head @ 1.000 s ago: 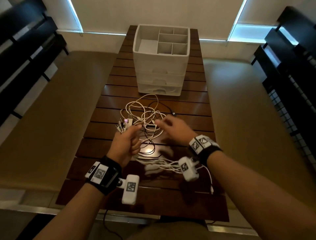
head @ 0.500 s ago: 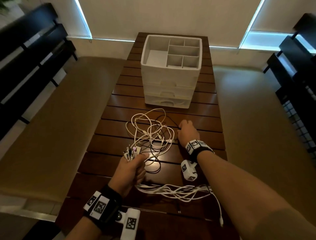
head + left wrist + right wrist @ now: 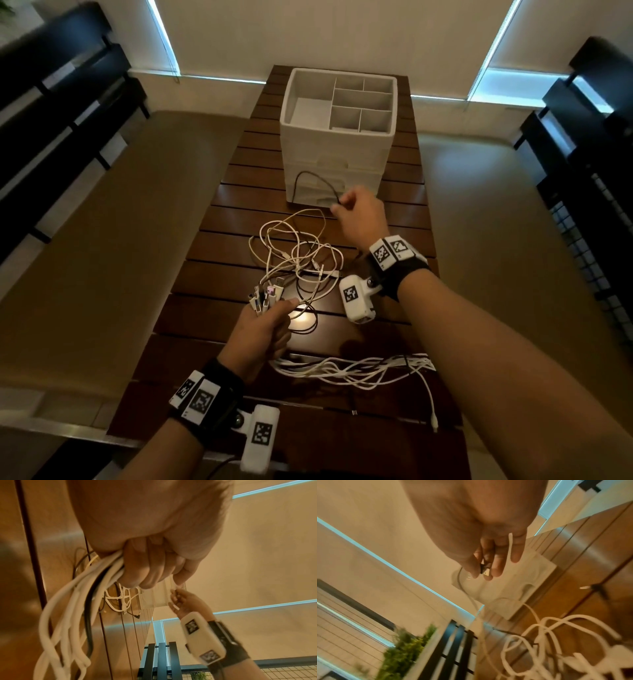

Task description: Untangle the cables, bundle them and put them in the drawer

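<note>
A tangle of white cables [image 3: 294, 253] lies mid-table, with one black cable [image 3: 310, 178] among them. My left hand [image 3: 263, 329] grips a bunch of cable ends, their plugs [image 3: 265, 294] sticking up past the thumb; the gathered strands [image 3: 349, 370] trail right from the fist, and the left wrist view shows the same white strands [image 3: 72, 601]. My right hand [image 3: 359, 212] is raised in front of the white drawer unit [image 3: 337, 144] and pinches the black cable's plug [image 3: 483, 570]. That cable arches up before the drawers.
The drawer unit stands at the far end of the slatted wooden table [image 3: 212, 274], its top tray divided into compartments, its drawers closed. Benches flank the table on both sides. Dark shelving [image 3: 582, 154] stands at the right.
My right hand has lifted off the table and moved toward the drawer unit, pulling the black cable's end up with it. The left hand keeps hold of its bunch.
</note>
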Motion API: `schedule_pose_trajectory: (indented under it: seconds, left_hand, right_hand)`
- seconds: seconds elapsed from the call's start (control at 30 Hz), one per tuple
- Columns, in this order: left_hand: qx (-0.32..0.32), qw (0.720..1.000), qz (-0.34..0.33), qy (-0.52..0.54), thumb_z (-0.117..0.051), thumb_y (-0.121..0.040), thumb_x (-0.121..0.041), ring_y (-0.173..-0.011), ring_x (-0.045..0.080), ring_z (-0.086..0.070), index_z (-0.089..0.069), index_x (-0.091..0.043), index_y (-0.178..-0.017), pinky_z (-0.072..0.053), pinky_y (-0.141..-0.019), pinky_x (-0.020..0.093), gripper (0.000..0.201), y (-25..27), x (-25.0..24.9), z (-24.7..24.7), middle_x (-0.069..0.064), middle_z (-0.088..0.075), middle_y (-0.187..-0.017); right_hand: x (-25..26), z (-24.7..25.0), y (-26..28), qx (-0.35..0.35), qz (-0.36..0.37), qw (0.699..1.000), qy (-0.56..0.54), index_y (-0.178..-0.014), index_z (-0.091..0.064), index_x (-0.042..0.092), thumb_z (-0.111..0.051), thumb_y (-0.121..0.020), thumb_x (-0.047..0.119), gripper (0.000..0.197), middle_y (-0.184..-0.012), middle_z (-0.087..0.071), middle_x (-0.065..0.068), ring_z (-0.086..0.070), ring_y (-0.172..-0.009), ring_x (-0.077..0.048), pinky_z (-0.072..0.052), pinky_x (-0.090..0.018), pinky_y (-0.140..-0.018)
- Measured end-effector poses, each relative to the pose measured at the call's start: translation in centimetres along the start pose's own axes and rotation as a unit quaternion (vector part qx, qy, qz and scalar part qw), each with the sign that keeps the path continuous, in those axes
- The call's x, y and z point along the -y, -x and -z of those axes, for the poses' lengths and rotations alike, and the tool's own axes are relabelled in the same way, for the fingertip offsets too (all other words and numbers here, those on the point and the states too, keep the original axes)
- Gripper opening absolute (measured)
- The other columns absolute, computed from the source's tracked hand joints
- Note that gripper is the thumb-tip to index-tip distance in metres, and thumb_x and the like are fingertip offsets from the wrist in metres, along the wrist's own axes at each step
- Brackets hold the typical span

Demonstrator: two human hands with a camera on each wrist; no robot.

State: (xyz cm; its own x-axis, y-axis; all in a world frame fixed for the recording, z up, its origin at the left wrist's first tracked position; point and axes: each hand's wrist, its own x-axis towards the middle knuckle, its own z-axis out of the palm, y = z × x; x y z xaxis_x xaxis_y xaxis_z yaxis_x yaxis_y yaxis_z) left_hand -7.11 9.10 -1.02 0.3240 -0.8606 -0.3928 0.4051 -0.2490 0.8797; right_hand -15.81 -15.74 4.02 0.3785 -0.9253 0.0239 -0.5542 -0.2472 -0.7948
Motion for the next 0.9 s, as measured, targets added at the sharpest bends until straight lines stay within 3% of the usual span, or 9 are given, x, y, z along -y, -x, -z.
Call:
schedule_pose_trajectory:
  seconds: [0.17,0.3,0.4,0.57,0.67,0.77,0.8,0.87,0.9]
  left_hand:
    - [-0.007,1.0,-0.014,-0.009,-0.071,-0.093,-0.032,-0.044,0.012,-0.013,-0.028,-0.023,-0.068,-0.018,-0.047,0.022,0.05,0.7,-0.4,-0.3,0.004,-0.017,-0.056]
    - [-0.019,0.999,-0.037,0.0,-0.065,-0.102,-0.03,-0.046,0.013,-0.014,-0.036,-0.023,-0.064,-0.013,-0.048,0.027,0.048,1.2,-1.5,-0.9,0.002,-0.018,-0.056]
    - [-0.068,0.995,-0.065,0.019,-0.064,-0.102,-0.032,-0.048,0.013,-0.016,-0.042,-0.027,-0.058,-0.011,-0.049,0.029,0.05,1.3,-2.3,-1.6,0.0,-0.021,-0.056]
    - [-0.162,0.978,-0.112,0.075,-0.068,-0.1,-0.036,-0.042,0.009,-0.023,-0.044,-0.029,-0.062,-0.019,-0.042,0.021,0.046,1.3,-4.0,-3.0,-0.006,-0.03,-0.054]
    - [-0.183,0.97,-0.153,0.044,-0.07,-0.099,-0.037,-0.044,0.009,-0.034,-0.055,-0.027,-0.057,-0.03,-0.044,0.021,0.046,0.9,-5.1,-3.7,-0.006,-0.041,-0.054]
    - [-0.175,0.96,-0.217,-0.014,-0.07,-0.099,-0.034,-0.052,0.011,-0.046,-0.071,-0.027,-0.068,-0.038,-0.049,0.026,0.032,0.8,-5.9,-4.3,-0.006,-0.054,-0.061]
    - [-0.166,0.953,-0.252,-0.038,-0.07,-0.1,-0.031,-0.057,0.01,-0.055,-0.073,-0.025,-0.076,-0.045,-0.054,0.026,0.025,0.8,-6.2,-4.5,-0.008,-0.061,-0.065]
    - [-0.124,0.943,-0.302,-0.068,-0.07,-0.1,-0.026,-0.082,0.015,-0.074,-0.076,-0.013,-0.096,-0.059,-0.074,0.034,0.014,0.9,-6.6,-4.8,-0.001,-0.076,-0.087]
    - [-0.105,0.941,-0.313,-0.077,-0.073,-0.097,-0.025,-0.092,0.019,-0.076,-0.074,-0.007,-0.106,-0.06,-0.081,0.036,0.02,1.1,-6.9,-5.1,0.005,-0.078,-0.096]
  right_hand:
    - [5.8,3.1,1.9,-0.082,0.114,0.97,-0.197,-0.105,-0.06,0.013,-0.064,-0.102,0.018,0.007,-0.089,-0.07,-0.002,-0.07,-0.079,-0.015,-0.061,-0.03,-0.071]
    - [6.7,3.8,2.6,-0.086,0.121,0.967,-0.208,-0.101,-0.06,0.016,-0.066,-0.101,0.017,0.005,-0.088,-0.071,-0.005,-0.067,-0.07,-0.011,-0.056,-0.027,-0.063]
    - [7.6,4.9,2.9,-0.124,0.16,0.948,-0.245,-0.106,-0.062,0.011,-0.069,-0.099,0.019,0.012,-0.097,-0.069,-0.009,-0.069,-0.078,-0.017,-0.061,-0.031,-0.063]
    - [6.0,3.9,4.7,-0.013,0.189,0.978,-0.086,-0.098,-0.07,0.017,-0.077,-0.091,0.018,0.01,-0.101,-0.068,0.002,-0.066,-0.094,-0.015,-0.061,-0.042,-0.085]
    - [4.5,3.2,6.8,0.073,0.215,0.974,0.011,-0.097,-0.077,0.018,-0.082,-0.086,0.015,0.012,-0.1,-0.068,0.001,-0.063,-0.093,-0.012,-0.054,-0.028,-0.089]
    - [3.9,3.4,8.8,0.146,0.243,0.957,0.064,-0.103,-0.08,0.018,-0.082,-0.087,0.015,0.016,-0.1,-0.064,0.007,-0.058,-0.089,0.0,-0.042,-0.005,-0.08]
    - [3.9,3.5,9.3,0.157,0.251,0.952,0.081,-0.105,-0.079,0.018,-0.081,-0.088,0.015,0.017,-0.098,-0.06,0.012,-0.055,-0.086,0.004,-0.04,-0.002,-0.079]
    - [4.2,3.7,10.5,0.162,0.265,0.946,0.093,-0.107,-0.078,0.017,-0.078,-0.091,0.015,0.016,-0.093,-0.053,0.019,-0.052,-0.082,0.007,-0.04,-0.003,-0.076]
    - [4.4,3.8,11.0,0.155,0.274,0.945,0.086,-0.106,-0.077,0.017,-0.077,-0.092,0.014,0.014,-0.091,-0.054,0.018,-0.053,-0.082,0.005,-0.041,-0.006,-0.074]
